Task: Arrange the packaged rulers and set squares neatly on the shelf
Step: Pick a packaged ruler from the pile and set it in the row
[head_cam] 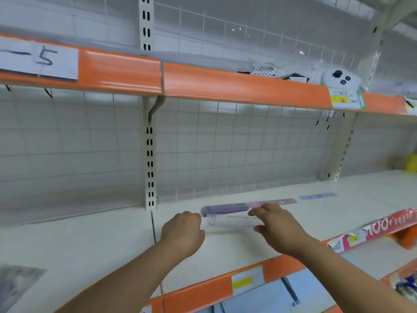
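A clear packaged ruler lies lengthwise on the white shelf, just in front of a purple ruler pack. A pink ruler pack and a blue ruler pack continue the row to the right along the back. My right hand holds the clear ruler's right end, fingers over its far edge and thumb at its near edge. My left hand is at the ruler's left end with its fingers curled under and hidden. A grey set square pack lies at the shelf's front left.
A wire grid back panel closes the shelf behind. The orange-edged upper shelf carries a white device and small packets. A red and white box lies at the right front edge. Blue items sit on the shelf below.
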`<state>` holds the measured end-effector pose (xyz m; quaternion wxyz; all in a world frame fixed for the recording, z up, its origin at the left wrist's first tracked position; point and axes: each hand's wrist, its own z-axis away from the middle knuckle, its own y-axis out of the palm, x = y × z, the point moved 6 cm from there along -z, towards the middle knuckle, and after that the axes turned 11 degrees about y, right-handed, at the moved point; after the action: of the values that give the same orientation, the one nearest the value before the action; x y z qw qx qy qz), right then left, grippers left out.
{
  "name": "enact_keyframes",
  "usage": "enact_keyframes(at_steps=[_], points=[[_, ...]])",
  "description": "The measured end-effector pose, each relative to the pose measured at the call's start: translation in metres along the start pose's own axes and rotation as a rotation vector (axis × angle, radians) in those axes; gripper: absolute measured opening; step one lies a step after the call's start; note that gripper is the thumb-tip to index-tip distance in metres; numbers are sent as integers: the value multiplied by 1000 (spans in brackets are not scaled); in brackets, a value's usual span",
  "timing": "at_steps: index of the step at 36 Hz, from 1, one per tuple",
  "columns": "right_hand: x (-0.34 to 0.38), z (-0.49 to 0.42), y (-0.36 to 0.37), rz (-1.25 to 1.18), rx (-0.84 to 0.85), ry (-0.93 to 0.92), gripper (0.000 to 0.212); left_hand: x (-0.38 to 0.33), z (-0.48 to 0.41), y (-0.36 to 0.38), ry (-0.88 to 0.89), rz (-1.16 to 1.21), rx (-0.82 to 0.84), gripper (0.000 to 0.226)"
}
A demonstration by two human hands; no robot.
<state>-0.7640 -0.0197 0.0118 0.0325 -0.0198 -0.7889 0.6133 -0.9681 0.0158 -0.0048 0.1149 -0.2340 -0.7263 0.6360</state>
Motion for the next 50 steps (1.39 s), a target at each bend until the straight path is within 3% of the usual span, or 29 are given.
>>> enact_keyframes(at_steps=[12, 24, 43, 47, 50], points=[[-24, -72, 37, -76, 44, -20, 38, 13, -52, 9, -69, -39, 9, 28], [-10, -159, 75, -16, 152, -252, 42, 36, -48, -3, -401, -98, -37, 28], [-15, -181, 107, -40, 287, -451, 28, 4, -46, 18, -614, -152, 7, 30], [-18, -179, 107, -58, 279, -463, 15, 1, -44, 19, -634, -154, 12, 31], [-18, -178, 106, -68, 269, -471, 25, -1, -43, 20, -638, -155, 13, 31]])
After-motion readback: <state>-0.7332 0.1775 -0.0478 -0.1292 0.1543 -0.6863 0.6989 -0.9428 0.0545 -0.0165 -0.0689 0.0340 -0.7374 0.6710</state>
